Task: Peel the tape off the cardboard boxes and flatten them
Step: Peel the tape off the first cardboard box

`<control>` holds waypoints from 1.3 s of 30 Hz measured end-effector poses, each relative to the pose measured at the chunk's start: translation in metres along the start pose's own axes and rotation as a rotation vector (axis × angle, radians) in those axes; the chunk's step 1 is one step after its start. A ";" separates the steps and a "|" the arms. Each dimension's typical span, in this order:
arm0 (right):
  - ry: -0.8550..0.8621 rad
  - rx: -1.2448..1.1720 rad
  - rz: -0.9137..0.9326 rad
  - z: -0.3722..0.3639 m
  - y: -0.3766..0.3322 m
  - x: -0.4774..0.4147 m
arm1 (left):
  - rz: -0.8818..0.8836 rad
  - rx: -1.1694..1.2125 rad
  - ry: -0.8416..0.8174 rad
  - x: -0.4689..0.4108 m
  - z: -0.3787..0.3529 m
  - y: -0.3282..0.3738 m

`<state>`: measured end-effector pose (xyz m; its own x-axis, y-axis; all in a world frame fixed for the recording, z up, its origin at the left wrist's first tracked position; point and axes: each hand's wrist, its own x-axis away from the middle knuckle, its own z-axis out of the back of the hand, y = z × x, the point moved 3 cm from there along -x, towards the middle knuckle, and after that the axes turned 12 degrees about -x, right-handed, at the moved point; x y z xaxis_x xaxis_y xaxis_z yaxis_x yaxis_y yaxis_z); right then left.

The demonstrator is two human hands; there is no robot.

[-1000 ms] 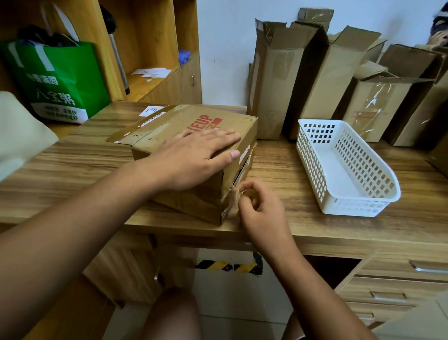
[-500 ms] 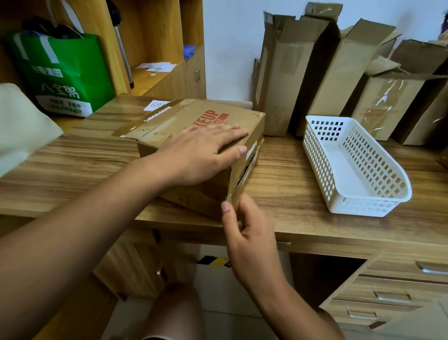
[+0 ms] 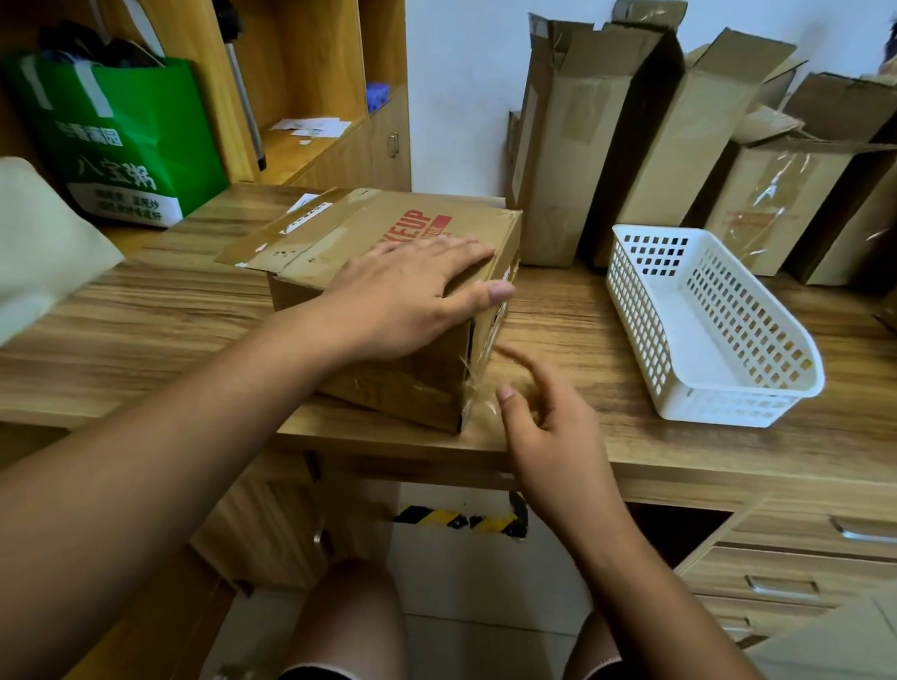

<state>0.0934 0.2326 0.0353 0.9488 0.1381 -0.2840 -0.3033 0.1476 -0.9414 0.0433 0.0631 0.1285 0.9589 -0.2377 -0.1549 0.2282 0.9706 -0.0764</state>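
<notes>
A brown cardboard box (image 3: 312, 244) with red lettering lies on the wooden desk (image 3: 128, 326), its near corner close to the front edge. My left hand (image 3: 407, 297) rests flat on the box's top, fingers straight, thumb over the right edge. Clear tape (image 3: 477, 392) hangs frayed and partly lifted off the box's near right corner. My right hand (image 3: 545, 426) hovers just right of that corner. Its thumb and forefinger are apart, the forefinger is blurred, and the thumb tip sits beside the loose tape.
A white perforated basket (image 3: 772, 400) stands right of the box. Several opened cardboard boxes (image 3: 562, 154) lean against the back wall. A green bag (image 3: 131, 135) sits by the shelf unit at the left. Drawers (image 3: 807, 551) lie under the desk's right side.
My right hand has let its pinch at the box's near corner go and spread its fingers, shifting slightly right. The left hand stays pressed on the box top.
</notes>
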 end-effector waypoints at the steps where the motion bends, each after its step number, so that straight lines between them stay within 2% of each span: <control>1: -0.024 0.030 0.003 0.000 -0.001 -0.001 | 0.010 0.018 -0.001 0.001 0.001 0.000; 6: -0.001 0.128 0.056 0.002 -0.006 -0.006 | -0.018 0.145 -0.036 0.005 0.007 0.000; 13: 0.054 0.193 0.025 0.008 -0.004 -0.023 | -0.160 -0.006 -0.166 0.012 0.012 0.001; 23: 0.001 0.351 0.008 0.008 0.001 -0.026 | -0.234 -0.175 0.057 0.011 -0.005 0.008; 27: 0.008 0.435 0.052 0.003 -0.004 -0.023 | -0.201 -0.174 0.070 0.011 -0.007 0.009; 35: 0.076 0.395 0.132 -0.011 -0.002 -0.005 | -0.155 -0.151 0.086 0.009 -0.007 0.012; 39: 0.002 0.428 0.184 -0.027 -0.004 0.011 | -0.143 -0.147 0.070 0.008 -0.006 0.014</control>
<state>0.1071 0.2072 0.0314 0.8761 0.1982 -0.4396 -0.4750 0.5118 -0.7158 0.0535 0.0745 0.1203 0.9035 -0.3795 -0.1994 0.3290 0.9120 -0.2449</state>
